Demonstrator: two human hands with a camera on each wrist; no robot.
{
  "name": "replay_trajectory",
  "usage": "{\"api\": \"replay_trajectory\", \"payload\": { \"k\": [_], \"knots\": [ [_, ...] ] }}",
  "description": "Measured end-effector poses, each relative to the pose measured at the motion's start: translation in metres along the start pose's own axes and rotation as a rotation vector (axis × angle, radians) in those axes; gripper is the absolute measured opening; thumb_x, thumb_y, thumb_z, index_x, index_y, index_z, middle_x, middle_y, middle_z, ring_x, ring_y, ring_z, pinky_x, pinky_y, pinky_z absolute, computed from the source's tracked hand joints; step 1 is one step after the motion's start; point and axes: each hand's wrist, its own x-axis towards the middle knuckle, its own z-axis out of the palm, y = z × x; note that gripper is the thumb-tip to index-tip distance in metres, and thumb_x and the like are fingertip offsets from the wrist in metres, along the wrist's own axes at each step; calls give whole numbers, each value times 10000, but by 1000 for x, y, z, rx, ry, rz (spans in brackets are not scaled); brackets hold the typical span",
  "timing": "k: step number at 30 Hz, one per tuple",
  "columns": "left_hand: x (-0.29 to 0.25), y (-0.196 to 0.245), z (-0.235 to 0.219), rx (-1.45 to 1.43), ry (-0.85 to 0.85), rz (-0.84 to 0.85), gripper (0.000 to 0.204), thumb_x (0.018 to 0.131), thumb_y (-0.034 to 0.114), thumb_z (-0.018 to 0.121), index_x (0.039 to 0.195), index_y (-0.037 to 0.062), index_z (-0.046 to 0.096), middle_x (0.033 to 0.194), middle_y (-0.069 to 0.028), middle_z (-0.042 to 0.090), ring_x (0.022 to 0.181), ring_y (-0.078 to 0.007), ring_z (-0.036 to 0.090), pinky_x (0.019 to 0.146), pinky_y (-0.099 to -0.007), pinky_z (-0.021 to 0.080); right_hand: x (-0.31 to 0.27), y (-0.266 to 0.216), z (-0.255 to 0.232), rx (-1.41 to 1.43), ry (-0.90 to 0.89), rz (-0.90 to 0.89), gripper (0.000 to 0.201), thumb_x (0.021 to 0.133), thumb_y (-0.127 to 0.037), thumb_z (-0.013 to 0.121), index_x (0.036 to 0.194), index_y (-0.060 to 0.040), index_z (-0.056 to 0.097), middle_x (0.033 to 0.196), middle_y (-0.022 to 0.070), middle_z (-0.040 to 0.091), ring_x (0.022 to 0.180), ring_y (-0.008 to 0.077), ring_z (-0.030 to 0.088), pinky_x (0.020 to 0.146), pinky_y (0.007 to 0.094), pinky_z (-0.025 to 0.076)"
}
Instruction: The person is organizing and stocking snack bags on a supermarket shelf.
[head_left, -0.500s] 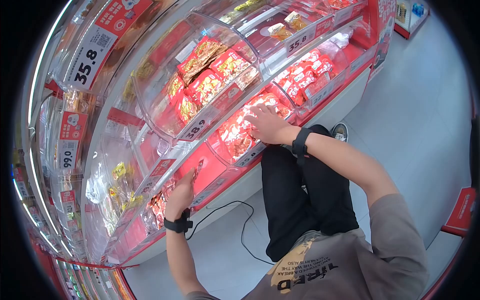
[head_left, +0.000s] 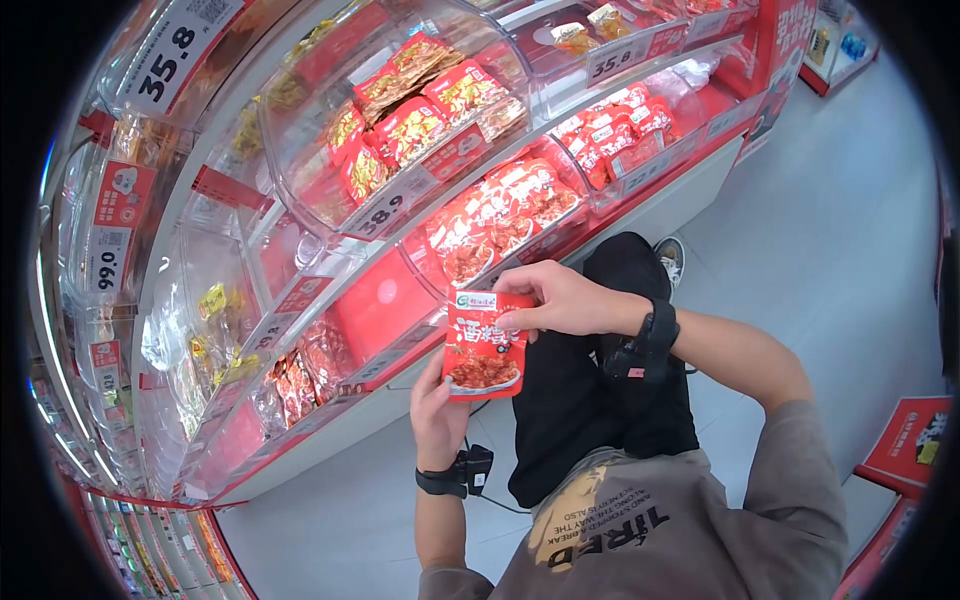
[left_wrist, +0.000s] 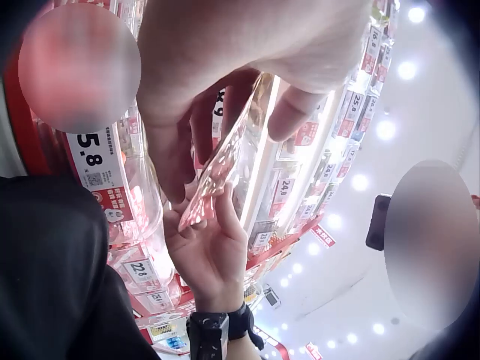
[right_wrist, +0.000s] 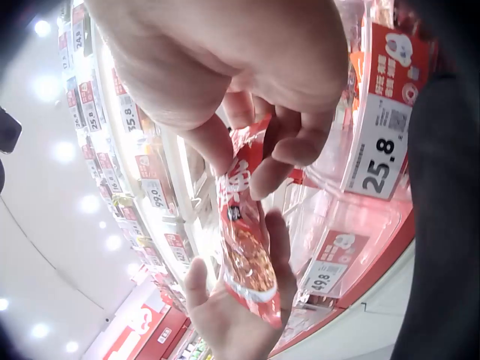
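Observation:
A red snack packet (head_left: 485, 345) with a food picture on its lower part is held between both hands, above the lap and in front of the shelf. The left hand (head_left: 438, 425) grips its lower left edge. The right hand (head_left: 570, 300) pinches its upper right side, thumb on the front. In the left wrist view the packet (left_wrist: 219, 176) shows nearly edge-on between the left hand (left_wrist: 247, 52) and the right hand (left_wrist: 210, 259). The right wrist view shows the packet (right_wrist: 244, 225) hanging from the right hand (right_wrist: 232, 67), with the left hand (right_wrist: 236, 322) at its lower end.
Clear bins hold similar red packets (head_left: 505, 215), more red packets (head_left: 615, 130) and larger bags (head_left: 415, 120). A bin with a bare red base (head_left: 385, 295) sits left of them. A black cable lies over the floor (head_left: 350, 510) below the shelf.
The right hand has left the bin of red packets and come back to the packet. The left hand has moved right, away from the shelf, and the packet's front now faces up.

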Motion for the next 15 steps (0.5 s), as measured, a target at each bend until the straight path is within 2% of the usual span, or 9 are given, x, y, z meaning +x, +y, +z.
{"api": "replay_trajectory", "payload": {
  "k": [1,4,5,8,9,12,15],
  "knots": [
    [-1,2,-3,52,16,-13,420,883,169,558,1228,-58,483,1239,-138,523,1135,-219,529,946,-374,431,-4,-4,-4,-55,-36,35,264,859,-150,646,1054,18,587,816,68,636,682,81,600,593,240,494],
    [-4,-7,-22,351,-3,-67,353,880,186,578,1142,-49,552,1193,-135,556,1096,-183,537,898,-335,450,-14,-9,-9,-181,-153,44,256,863,-143,652,1062,6,592,877,27,619,777,74,576,686,232,475],
    [-4,-12,-27,399,-29,-64,312,876,168,616,1105,-40,576,1121,-111,601,1023,-139,560,845,-293,465,-14,-5,-8,-227,-180,-7,286,834,-156,677,1055,8,602,844,50,623,769,99,582,689,251,470],
    [-2,-14,-3,590,43,-126,284,871,113,640,1108,-30,578,1042,-76,634,952,-110,583,816,-265,474,-14,-4,2,-346,-199,-19,304,813,-163,689,1047,10,604,817,86,625,755,117,588,682,268,469],
    [-1,-17,1,568,86,-88,252,864,76,652,1086,-30,599,981,-59,651,873,-92,600,788,-253,481,-14,-7,7,-405,-160,-65,316,797,-168,702,1039,5,596,795,98,623,728,127,589,664,279,466],
    [-3,-19,2,639,140,-70,221,863,79,651,1054,-31,624,939,-56,660,843,-91,605,761,-246,486,-14,-14,11,-479,-72,-8,314,788,-164,711,1020,3,579,757,75,608,693,126,581,640,290,463],
    [-2,-20,7,728,228,-8,201,862,77,653,1030,-31,641,902,-48,665,796,-84,601,722,-246,485,-14,-6,15,-441,55,22,337,780,-184,733,1006,-2,561,707,33,569,667,73,546,608,249,450]
  ]
}}
